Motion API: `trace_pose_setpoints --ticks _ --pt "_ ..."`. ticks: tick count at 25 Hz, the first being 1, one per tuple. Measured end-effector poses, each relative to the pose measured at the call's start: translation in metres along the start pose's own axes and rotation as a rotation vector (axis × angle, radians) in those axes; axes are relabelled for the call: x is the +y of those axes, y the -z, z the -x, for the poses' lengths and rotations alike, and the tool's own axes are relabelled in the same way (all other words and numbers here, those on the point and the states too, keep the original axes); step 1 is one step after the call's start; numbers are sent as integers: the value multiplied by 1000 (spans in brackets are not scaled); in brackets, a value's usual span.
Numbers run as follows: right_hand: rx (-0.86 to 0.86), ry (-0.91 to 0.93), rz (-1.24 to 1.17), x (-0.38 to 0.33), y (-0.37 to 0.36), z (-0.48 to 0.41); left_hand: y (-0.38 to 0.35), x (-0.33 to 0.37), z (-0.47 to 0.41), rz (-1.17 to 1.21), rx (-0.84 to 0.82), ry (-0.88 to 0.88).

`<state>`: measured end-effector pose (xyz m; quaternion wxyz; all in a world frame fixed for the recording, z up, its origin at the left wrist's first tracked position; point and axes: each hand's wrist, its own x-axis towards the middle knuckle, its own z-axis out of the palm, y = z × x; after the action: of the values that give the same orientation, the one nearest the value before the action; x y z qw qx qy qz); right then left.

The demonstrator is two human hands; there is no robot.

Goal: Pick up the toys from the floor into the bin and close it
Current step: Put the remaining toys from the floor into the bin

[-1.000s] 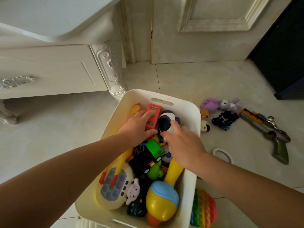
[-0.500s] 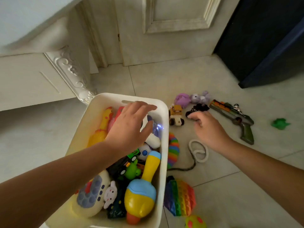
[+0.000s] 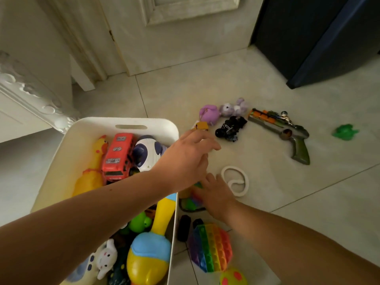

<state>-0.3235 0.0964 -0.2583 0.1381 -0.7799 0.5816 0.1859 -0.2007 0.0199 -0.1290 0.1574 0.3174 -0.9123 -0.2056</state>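
The white bin (image 3: 125, 122) stands on the tiled floor, holding a red bus (image 3: 118, 155), a yellow rubber chicken (image 3: 92, 173) and several other toys. My left hand (image 3: 188, 159) reaches over the bin's right rim with fingers spread and nothing in it, just short of a small yellow car (image 3: 202, 126). Lower down, my right hand (image 3: 217, 195) lies on a rainbow toy (image 3: 193, 199) beside the bin; its fingertips are hidden under my left hand. A rainbow pop pad (image 3: 211, 247), a white loop (image 3: 236, 179), a black toy (image 3: 230, 128), purple plush toys (image 3: 209, 114) and a toy gun (image 3: 283, 132) lie on the floor.
A green toy (image 3: 345, 131) lies far right. A black oblong piece (image 3: 183, 228) and a yellow-red ball (image 3: 233, 277) sit near the bin's right side. An ornate white cabinet (image 3: 30, 89) stands left, a door (image 3: 174, 38) behind, dark furniture (image 3: 318, 38) at the back right.
My left hand has left the bin and moved right toward the yellow car. My right hand has pulled back from the black toy to the rainbow toy beside the bin.
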Motion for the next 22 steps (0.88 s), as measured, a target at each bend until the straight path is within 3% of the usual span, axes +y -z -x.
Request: trace_pose_setpoints --ticks 2,4,6,10,14,15,17,18,20,22 --pt "107 -88 45 1 -2 -6 -1 1 0 18 -9 16" --pt "141 -183 -106 11 8 -2 1 3 6 88 -8 48" --pt "164 -253 -495 24 35 16 12 8 16 252 22 180" --pt "396 -293 -1333 25 122 69 40 18 31 612 -20 365" --pt "285 -115 -1811 3 170 86 50 27 35 825 -137 464" --pt "260 -156 -1846 3 170 84 52 29 36 836 -130 489" --pt "249 -391 -1661 10 147 80 55 29 42 929 -105 584" --pt "174 -423 -1328 13 122 84 58 29 45 984 -94 637" --pt "-143 -209 -555 6 60 104 64 25 51 991 -82 683" --pt "-408 22 -194 -17 13 131 67 20 55 958 -87 687"
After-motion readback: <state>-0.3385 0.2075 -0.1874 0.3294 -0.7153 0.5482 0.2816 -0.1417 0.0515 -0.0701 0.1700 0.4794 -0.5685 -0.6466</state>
